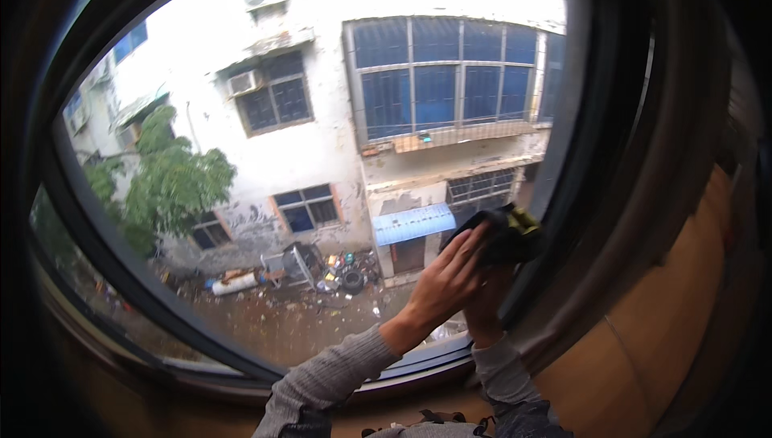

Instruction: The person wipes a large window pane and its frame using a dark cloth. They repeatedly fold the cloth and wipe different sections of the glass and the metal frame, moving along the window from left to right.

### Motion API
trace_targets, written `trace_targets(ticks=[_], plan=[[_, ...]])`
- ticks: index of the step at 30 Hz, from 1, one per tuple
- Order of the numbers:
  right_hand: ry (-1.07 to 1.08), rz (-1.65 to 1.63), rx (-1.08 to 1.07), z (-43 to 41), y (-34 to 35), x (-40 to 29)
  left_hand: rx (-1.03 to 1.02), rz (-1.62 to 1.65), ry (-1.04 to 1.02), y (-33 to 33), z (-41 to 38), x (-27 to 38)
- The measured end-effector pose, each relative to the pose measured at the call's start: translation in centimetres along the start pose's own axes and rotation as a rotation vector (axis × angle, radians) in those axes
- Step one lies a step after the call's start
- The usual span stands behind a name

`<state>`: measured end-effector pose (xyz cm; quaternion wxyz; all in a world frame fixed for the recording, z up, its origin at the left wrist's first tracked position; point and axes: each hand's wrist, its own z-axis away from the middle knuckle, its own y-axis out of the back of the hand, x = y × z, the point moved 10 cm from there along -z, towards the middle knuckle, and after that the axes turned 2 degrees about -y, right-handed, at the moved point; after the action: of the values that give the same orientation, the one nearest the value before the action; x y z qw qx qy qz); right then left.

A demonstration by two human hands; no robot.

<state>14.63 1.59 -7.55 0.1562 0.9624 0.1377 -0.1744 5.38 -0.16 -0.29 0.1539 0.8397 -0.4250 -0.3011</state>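
Both hands are raised together in front of a window, near the right side of its dark frame [582, 155]. Between them is a bunched black item with a yellow patch [503, 236], which looks like cloth. My left hand [443, 284] lies against its near left side, fingers stretched up along it. Underneath, my right hand [491, 299] grips the item from below. The right fingers are mostly hidden behind the item and my left hand. Grey knitted sleeves cover both forearms.
A window sill [416, 371] runs just below my forearms. To the right is a tan panelled surface [657, 311]. Outside stand a weathered white building [289, 155] and a green tree [175, 179]. Rubbish and a tyre [352, 281] lie on the ground below.
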Motion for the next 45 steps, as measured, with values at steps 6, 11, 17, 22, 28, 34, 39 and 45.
trace_targets(ticks=[6, 11, 17, 22, 28, 34, 39, 45], plan=[[0.070, -0.536, 0.062, -6.7, -0.3, -8.2, 0.181, -0.080, 0.114, 6.6, -0.4, -6.3], [0.462, -0.316, 0.139, -7.3, -2.8, -24.9, 0.281, -0.251, 0.483, 15.6, 8.6, -16.1], [0.804, -0.554, 0.127, -1.9, -9.3, -44.7, 0.245, -1.083, 0.689, 24.7, 20.1, -24.1], [0.834, -0.607, 0.054, 0.5, -11.0, -50.8, -0.053, -1.426, 0.807, 28.3, 23.1, -25.5], [0.807, -0.538, 0.142, -0.8, -9.8, -46.7, 0.176, -1.421, 0.696, 25.3, 16.4, -22.0], [0.607, -0.388, 0.135, -7.9, -5.2, -30.2, 0.351, -0.414, 0.524, 20.0, 11.5, -18.8], [0.390, -0.180, 0.119, -12.5, 0.1, -11.0, 0.357, -0.122, 0.338, 8.0, -2.3, -9.6], [0.252, 0.413, 0.141, -12.4, 3.0, 1.5, 0.279, -0.045, 0.137, -0.2, -11.4, -0.3]])
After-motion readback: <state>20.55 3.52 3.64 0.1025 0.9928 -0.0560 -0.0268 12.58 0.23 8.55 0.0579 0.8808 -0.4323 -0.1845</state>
